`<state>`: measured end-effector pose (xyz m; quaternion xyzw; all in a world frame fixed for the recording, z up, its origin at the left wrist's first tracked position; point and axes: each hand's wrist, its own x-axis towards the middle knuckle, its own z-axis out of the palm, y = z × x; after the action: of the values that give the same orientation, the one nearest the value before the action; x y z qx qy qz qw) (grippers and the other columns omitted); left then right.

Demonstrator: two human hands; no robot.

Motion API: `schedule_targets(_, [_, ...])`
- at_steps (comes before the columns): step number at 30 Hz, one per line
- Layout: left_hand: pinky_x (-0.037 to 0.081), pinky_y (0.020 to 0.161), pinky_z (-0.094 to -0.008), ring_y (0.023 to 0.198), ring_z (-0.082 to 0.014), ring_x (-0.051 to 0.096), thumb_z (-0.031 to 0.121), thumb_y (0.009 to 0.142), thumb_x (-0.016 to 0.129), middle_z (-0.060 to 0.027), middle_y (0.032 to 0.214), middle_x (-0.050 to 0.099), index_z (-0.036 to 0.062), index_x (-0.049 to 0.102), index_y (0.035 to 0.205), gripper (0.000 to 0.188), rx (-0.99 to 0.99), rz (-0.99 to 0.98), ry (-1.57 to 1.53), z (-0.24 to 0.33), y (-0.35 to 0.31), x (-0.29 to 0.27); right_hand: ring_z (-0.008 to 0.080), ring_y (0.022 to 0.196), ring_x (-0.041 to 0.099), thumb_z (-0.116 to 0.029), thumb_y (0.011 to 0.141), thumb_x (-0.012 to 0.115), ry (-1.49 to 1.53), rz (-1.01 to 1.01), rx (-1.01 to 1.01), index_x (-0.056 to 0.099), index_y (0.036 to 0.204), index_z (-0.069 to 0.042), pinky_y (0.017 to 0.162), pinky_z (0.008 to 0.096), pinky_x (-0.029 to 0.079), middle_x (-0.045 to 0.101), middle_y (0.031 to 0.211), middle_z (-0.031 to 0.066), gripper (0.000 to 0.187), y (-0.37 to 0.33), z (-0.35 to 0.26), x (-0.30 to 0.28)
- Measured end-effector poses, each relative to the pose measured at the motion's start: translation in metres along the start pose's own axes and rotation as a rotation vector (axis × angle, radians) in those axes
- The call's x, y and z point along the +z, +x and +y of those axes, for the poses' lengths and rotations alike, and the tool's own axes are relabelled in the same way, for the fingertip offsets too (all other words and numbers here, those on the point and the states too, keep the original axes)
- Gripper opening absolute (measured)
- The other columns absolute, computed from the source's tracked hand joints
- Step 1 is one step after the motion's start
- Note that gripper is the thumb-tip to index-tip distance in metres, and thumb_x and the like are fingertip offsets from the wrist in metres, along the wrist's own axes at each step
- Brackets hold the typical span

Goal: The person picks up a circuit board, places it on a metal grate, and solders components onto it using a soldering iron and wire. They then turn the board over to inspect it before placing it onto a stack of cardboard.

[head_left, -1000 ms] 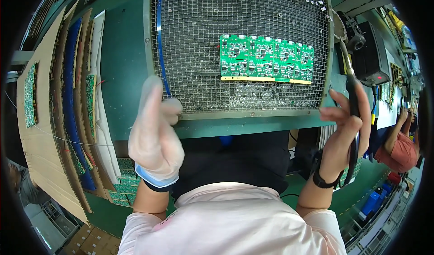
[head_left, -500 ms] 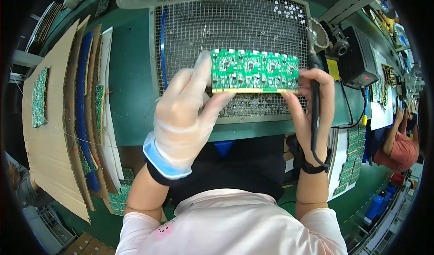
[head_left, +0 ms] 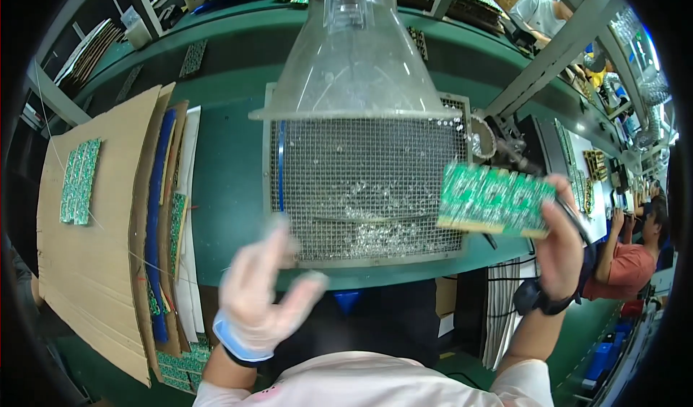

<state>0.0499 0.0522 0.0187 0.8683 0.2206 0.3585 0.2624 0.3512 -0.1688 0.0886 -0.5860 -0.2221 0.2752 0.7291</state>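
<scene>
My right hand [head_left: 561,252], bare with a dark wristband, grips the right end of a green circuit board panel [head_left: 493,199]. The panel is tilted and held off the right side of the mesh tray, with small parts on its face and a pale yellow lower edge. Part of a black handle [head_left: 572,218] shows beside the right fingers, like the soldering iron from before, though blur hides how it is held. My left hand [head_left: 263,291], in a thin whitish glove with a blue cuff, is blurred by motion. Its fingers are spread at the tray's lower left corner, holding nothing visible.
Metal mesh [head_left: 317,169] with shiny scraps lies ahead under a clear hood [head_left: 354,67]. At left, cardboard sheets [head_left: 108,262] lean upright, with another green panel [head_left: 81,182] against them. A co-worker in a red shirt [head_left: 628,270] sits far right.
My left hand has let go of the panel and moved down and left. My right hand has carried the panel right and lower. The view has shifted, showing more of the hood.
</scene>
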Motion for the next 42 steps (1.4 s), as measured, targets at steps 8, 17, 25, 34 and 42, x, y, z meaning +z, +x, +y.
schedule_targets(8, [0.052, 0.086, -0.0407, 0.099, -0.0325, 0.062, 0.006, 0.082, 0.072, -0.0189, 0.112, 0.064, -0.0052, 0.046, 0.146, 0.069, -0.240, 0.131, 0.385, -0.067, -0.037, 0.006, 0.0188, 0.112, 0.063, -0.015, 0.096, 0.068, -0.274, -0.010, -0.245, 0.055, 0.130, -0.003, 0.095, 0.0333, 0.051, 0.063, 0.121, 0.0088, 0.038, 0.228, -0.017, 0.008])
schedule_targets(17, [0.051, 0.088, -0.0430, 0.102, -0.0357, 0.060, 0.004, 0.082, 0.070, -0.0174, 0.112, 0.064, -0.0042, 0.045, 0.146, 0.069, -0.187, 0.128, 0.452, -0.075, -0.042, 0.010, 0.0173, 0.096, 0.060, -0.023, 0.080, 0.085, -1.092, -0.325, -0.560, 0.060, 0.113, -0.007, 0.086, 0.0310, 0.049, 0.063, 0.101, 0.0066, 0.045, 0.331, 0.050, 0.070])
schedule_targets(25, [0.051, 0.089, -0.0427, 0.102, -0.0349, 0.060, 0.004, 0.082, 0.070, -0.0175, 0.112, 0.063, -0.0051, 0.044, 0.147, 0.070, -0.201, 0.097, 0.460, -0.070, -0.037, 0.015, 0.0102, 0.101, 0.053, -0.010, 0.089, 0.073, -0.914, -0.348, -0.464, 0.056, 0.110, -0.003, 0.091, 0.0260, 0.045, 0.056, 0.102, 0.0013, 0.028, 0.188, -0.020, 0.048])
schedule_targets(34, [0.050, 0.093, -0.0429, 0.106, -0.0373, 0.062, -0.001, 0.092, 0.060, -0.0217, 0.115, 0.062, -0.0033, 0.043, 0.148, 0.058, -0.277, 0.190, 0.351, -0.052, -0.007, -0.007, 0.0352, 0.109, 0.066, 0.005, 0.079, 0.074, -1.026, -0.143, -0.621, 0.058, 0.113, 0.000, 0.095, 0.0378, 0.050, 0.065, 0.120, 0.0221, 0.038, -0.012, 0.057, 0.005])
schedule_targets(42, [0.052, 0.088, -0.0444, 0.103, -0.0413, 0.064, 0.003, 0.096, 0.057, -0.0257, 0.114, 0.065, -0.0053, 0.053, 0.135, 0.040, 0.023, 0.345, 0.537, -0.094, 0.173, -0.014, 0.0417, 0.110, 0.066, 0.006, 0.078, 0.074, -0.944, 0.095, -0.696, 0.058, 0.116, -0.001, 0.095, 0.0410, 0.051, 0.064, 0.124, 0.0271, 0.042, -0.014, 0.135, -0.003])
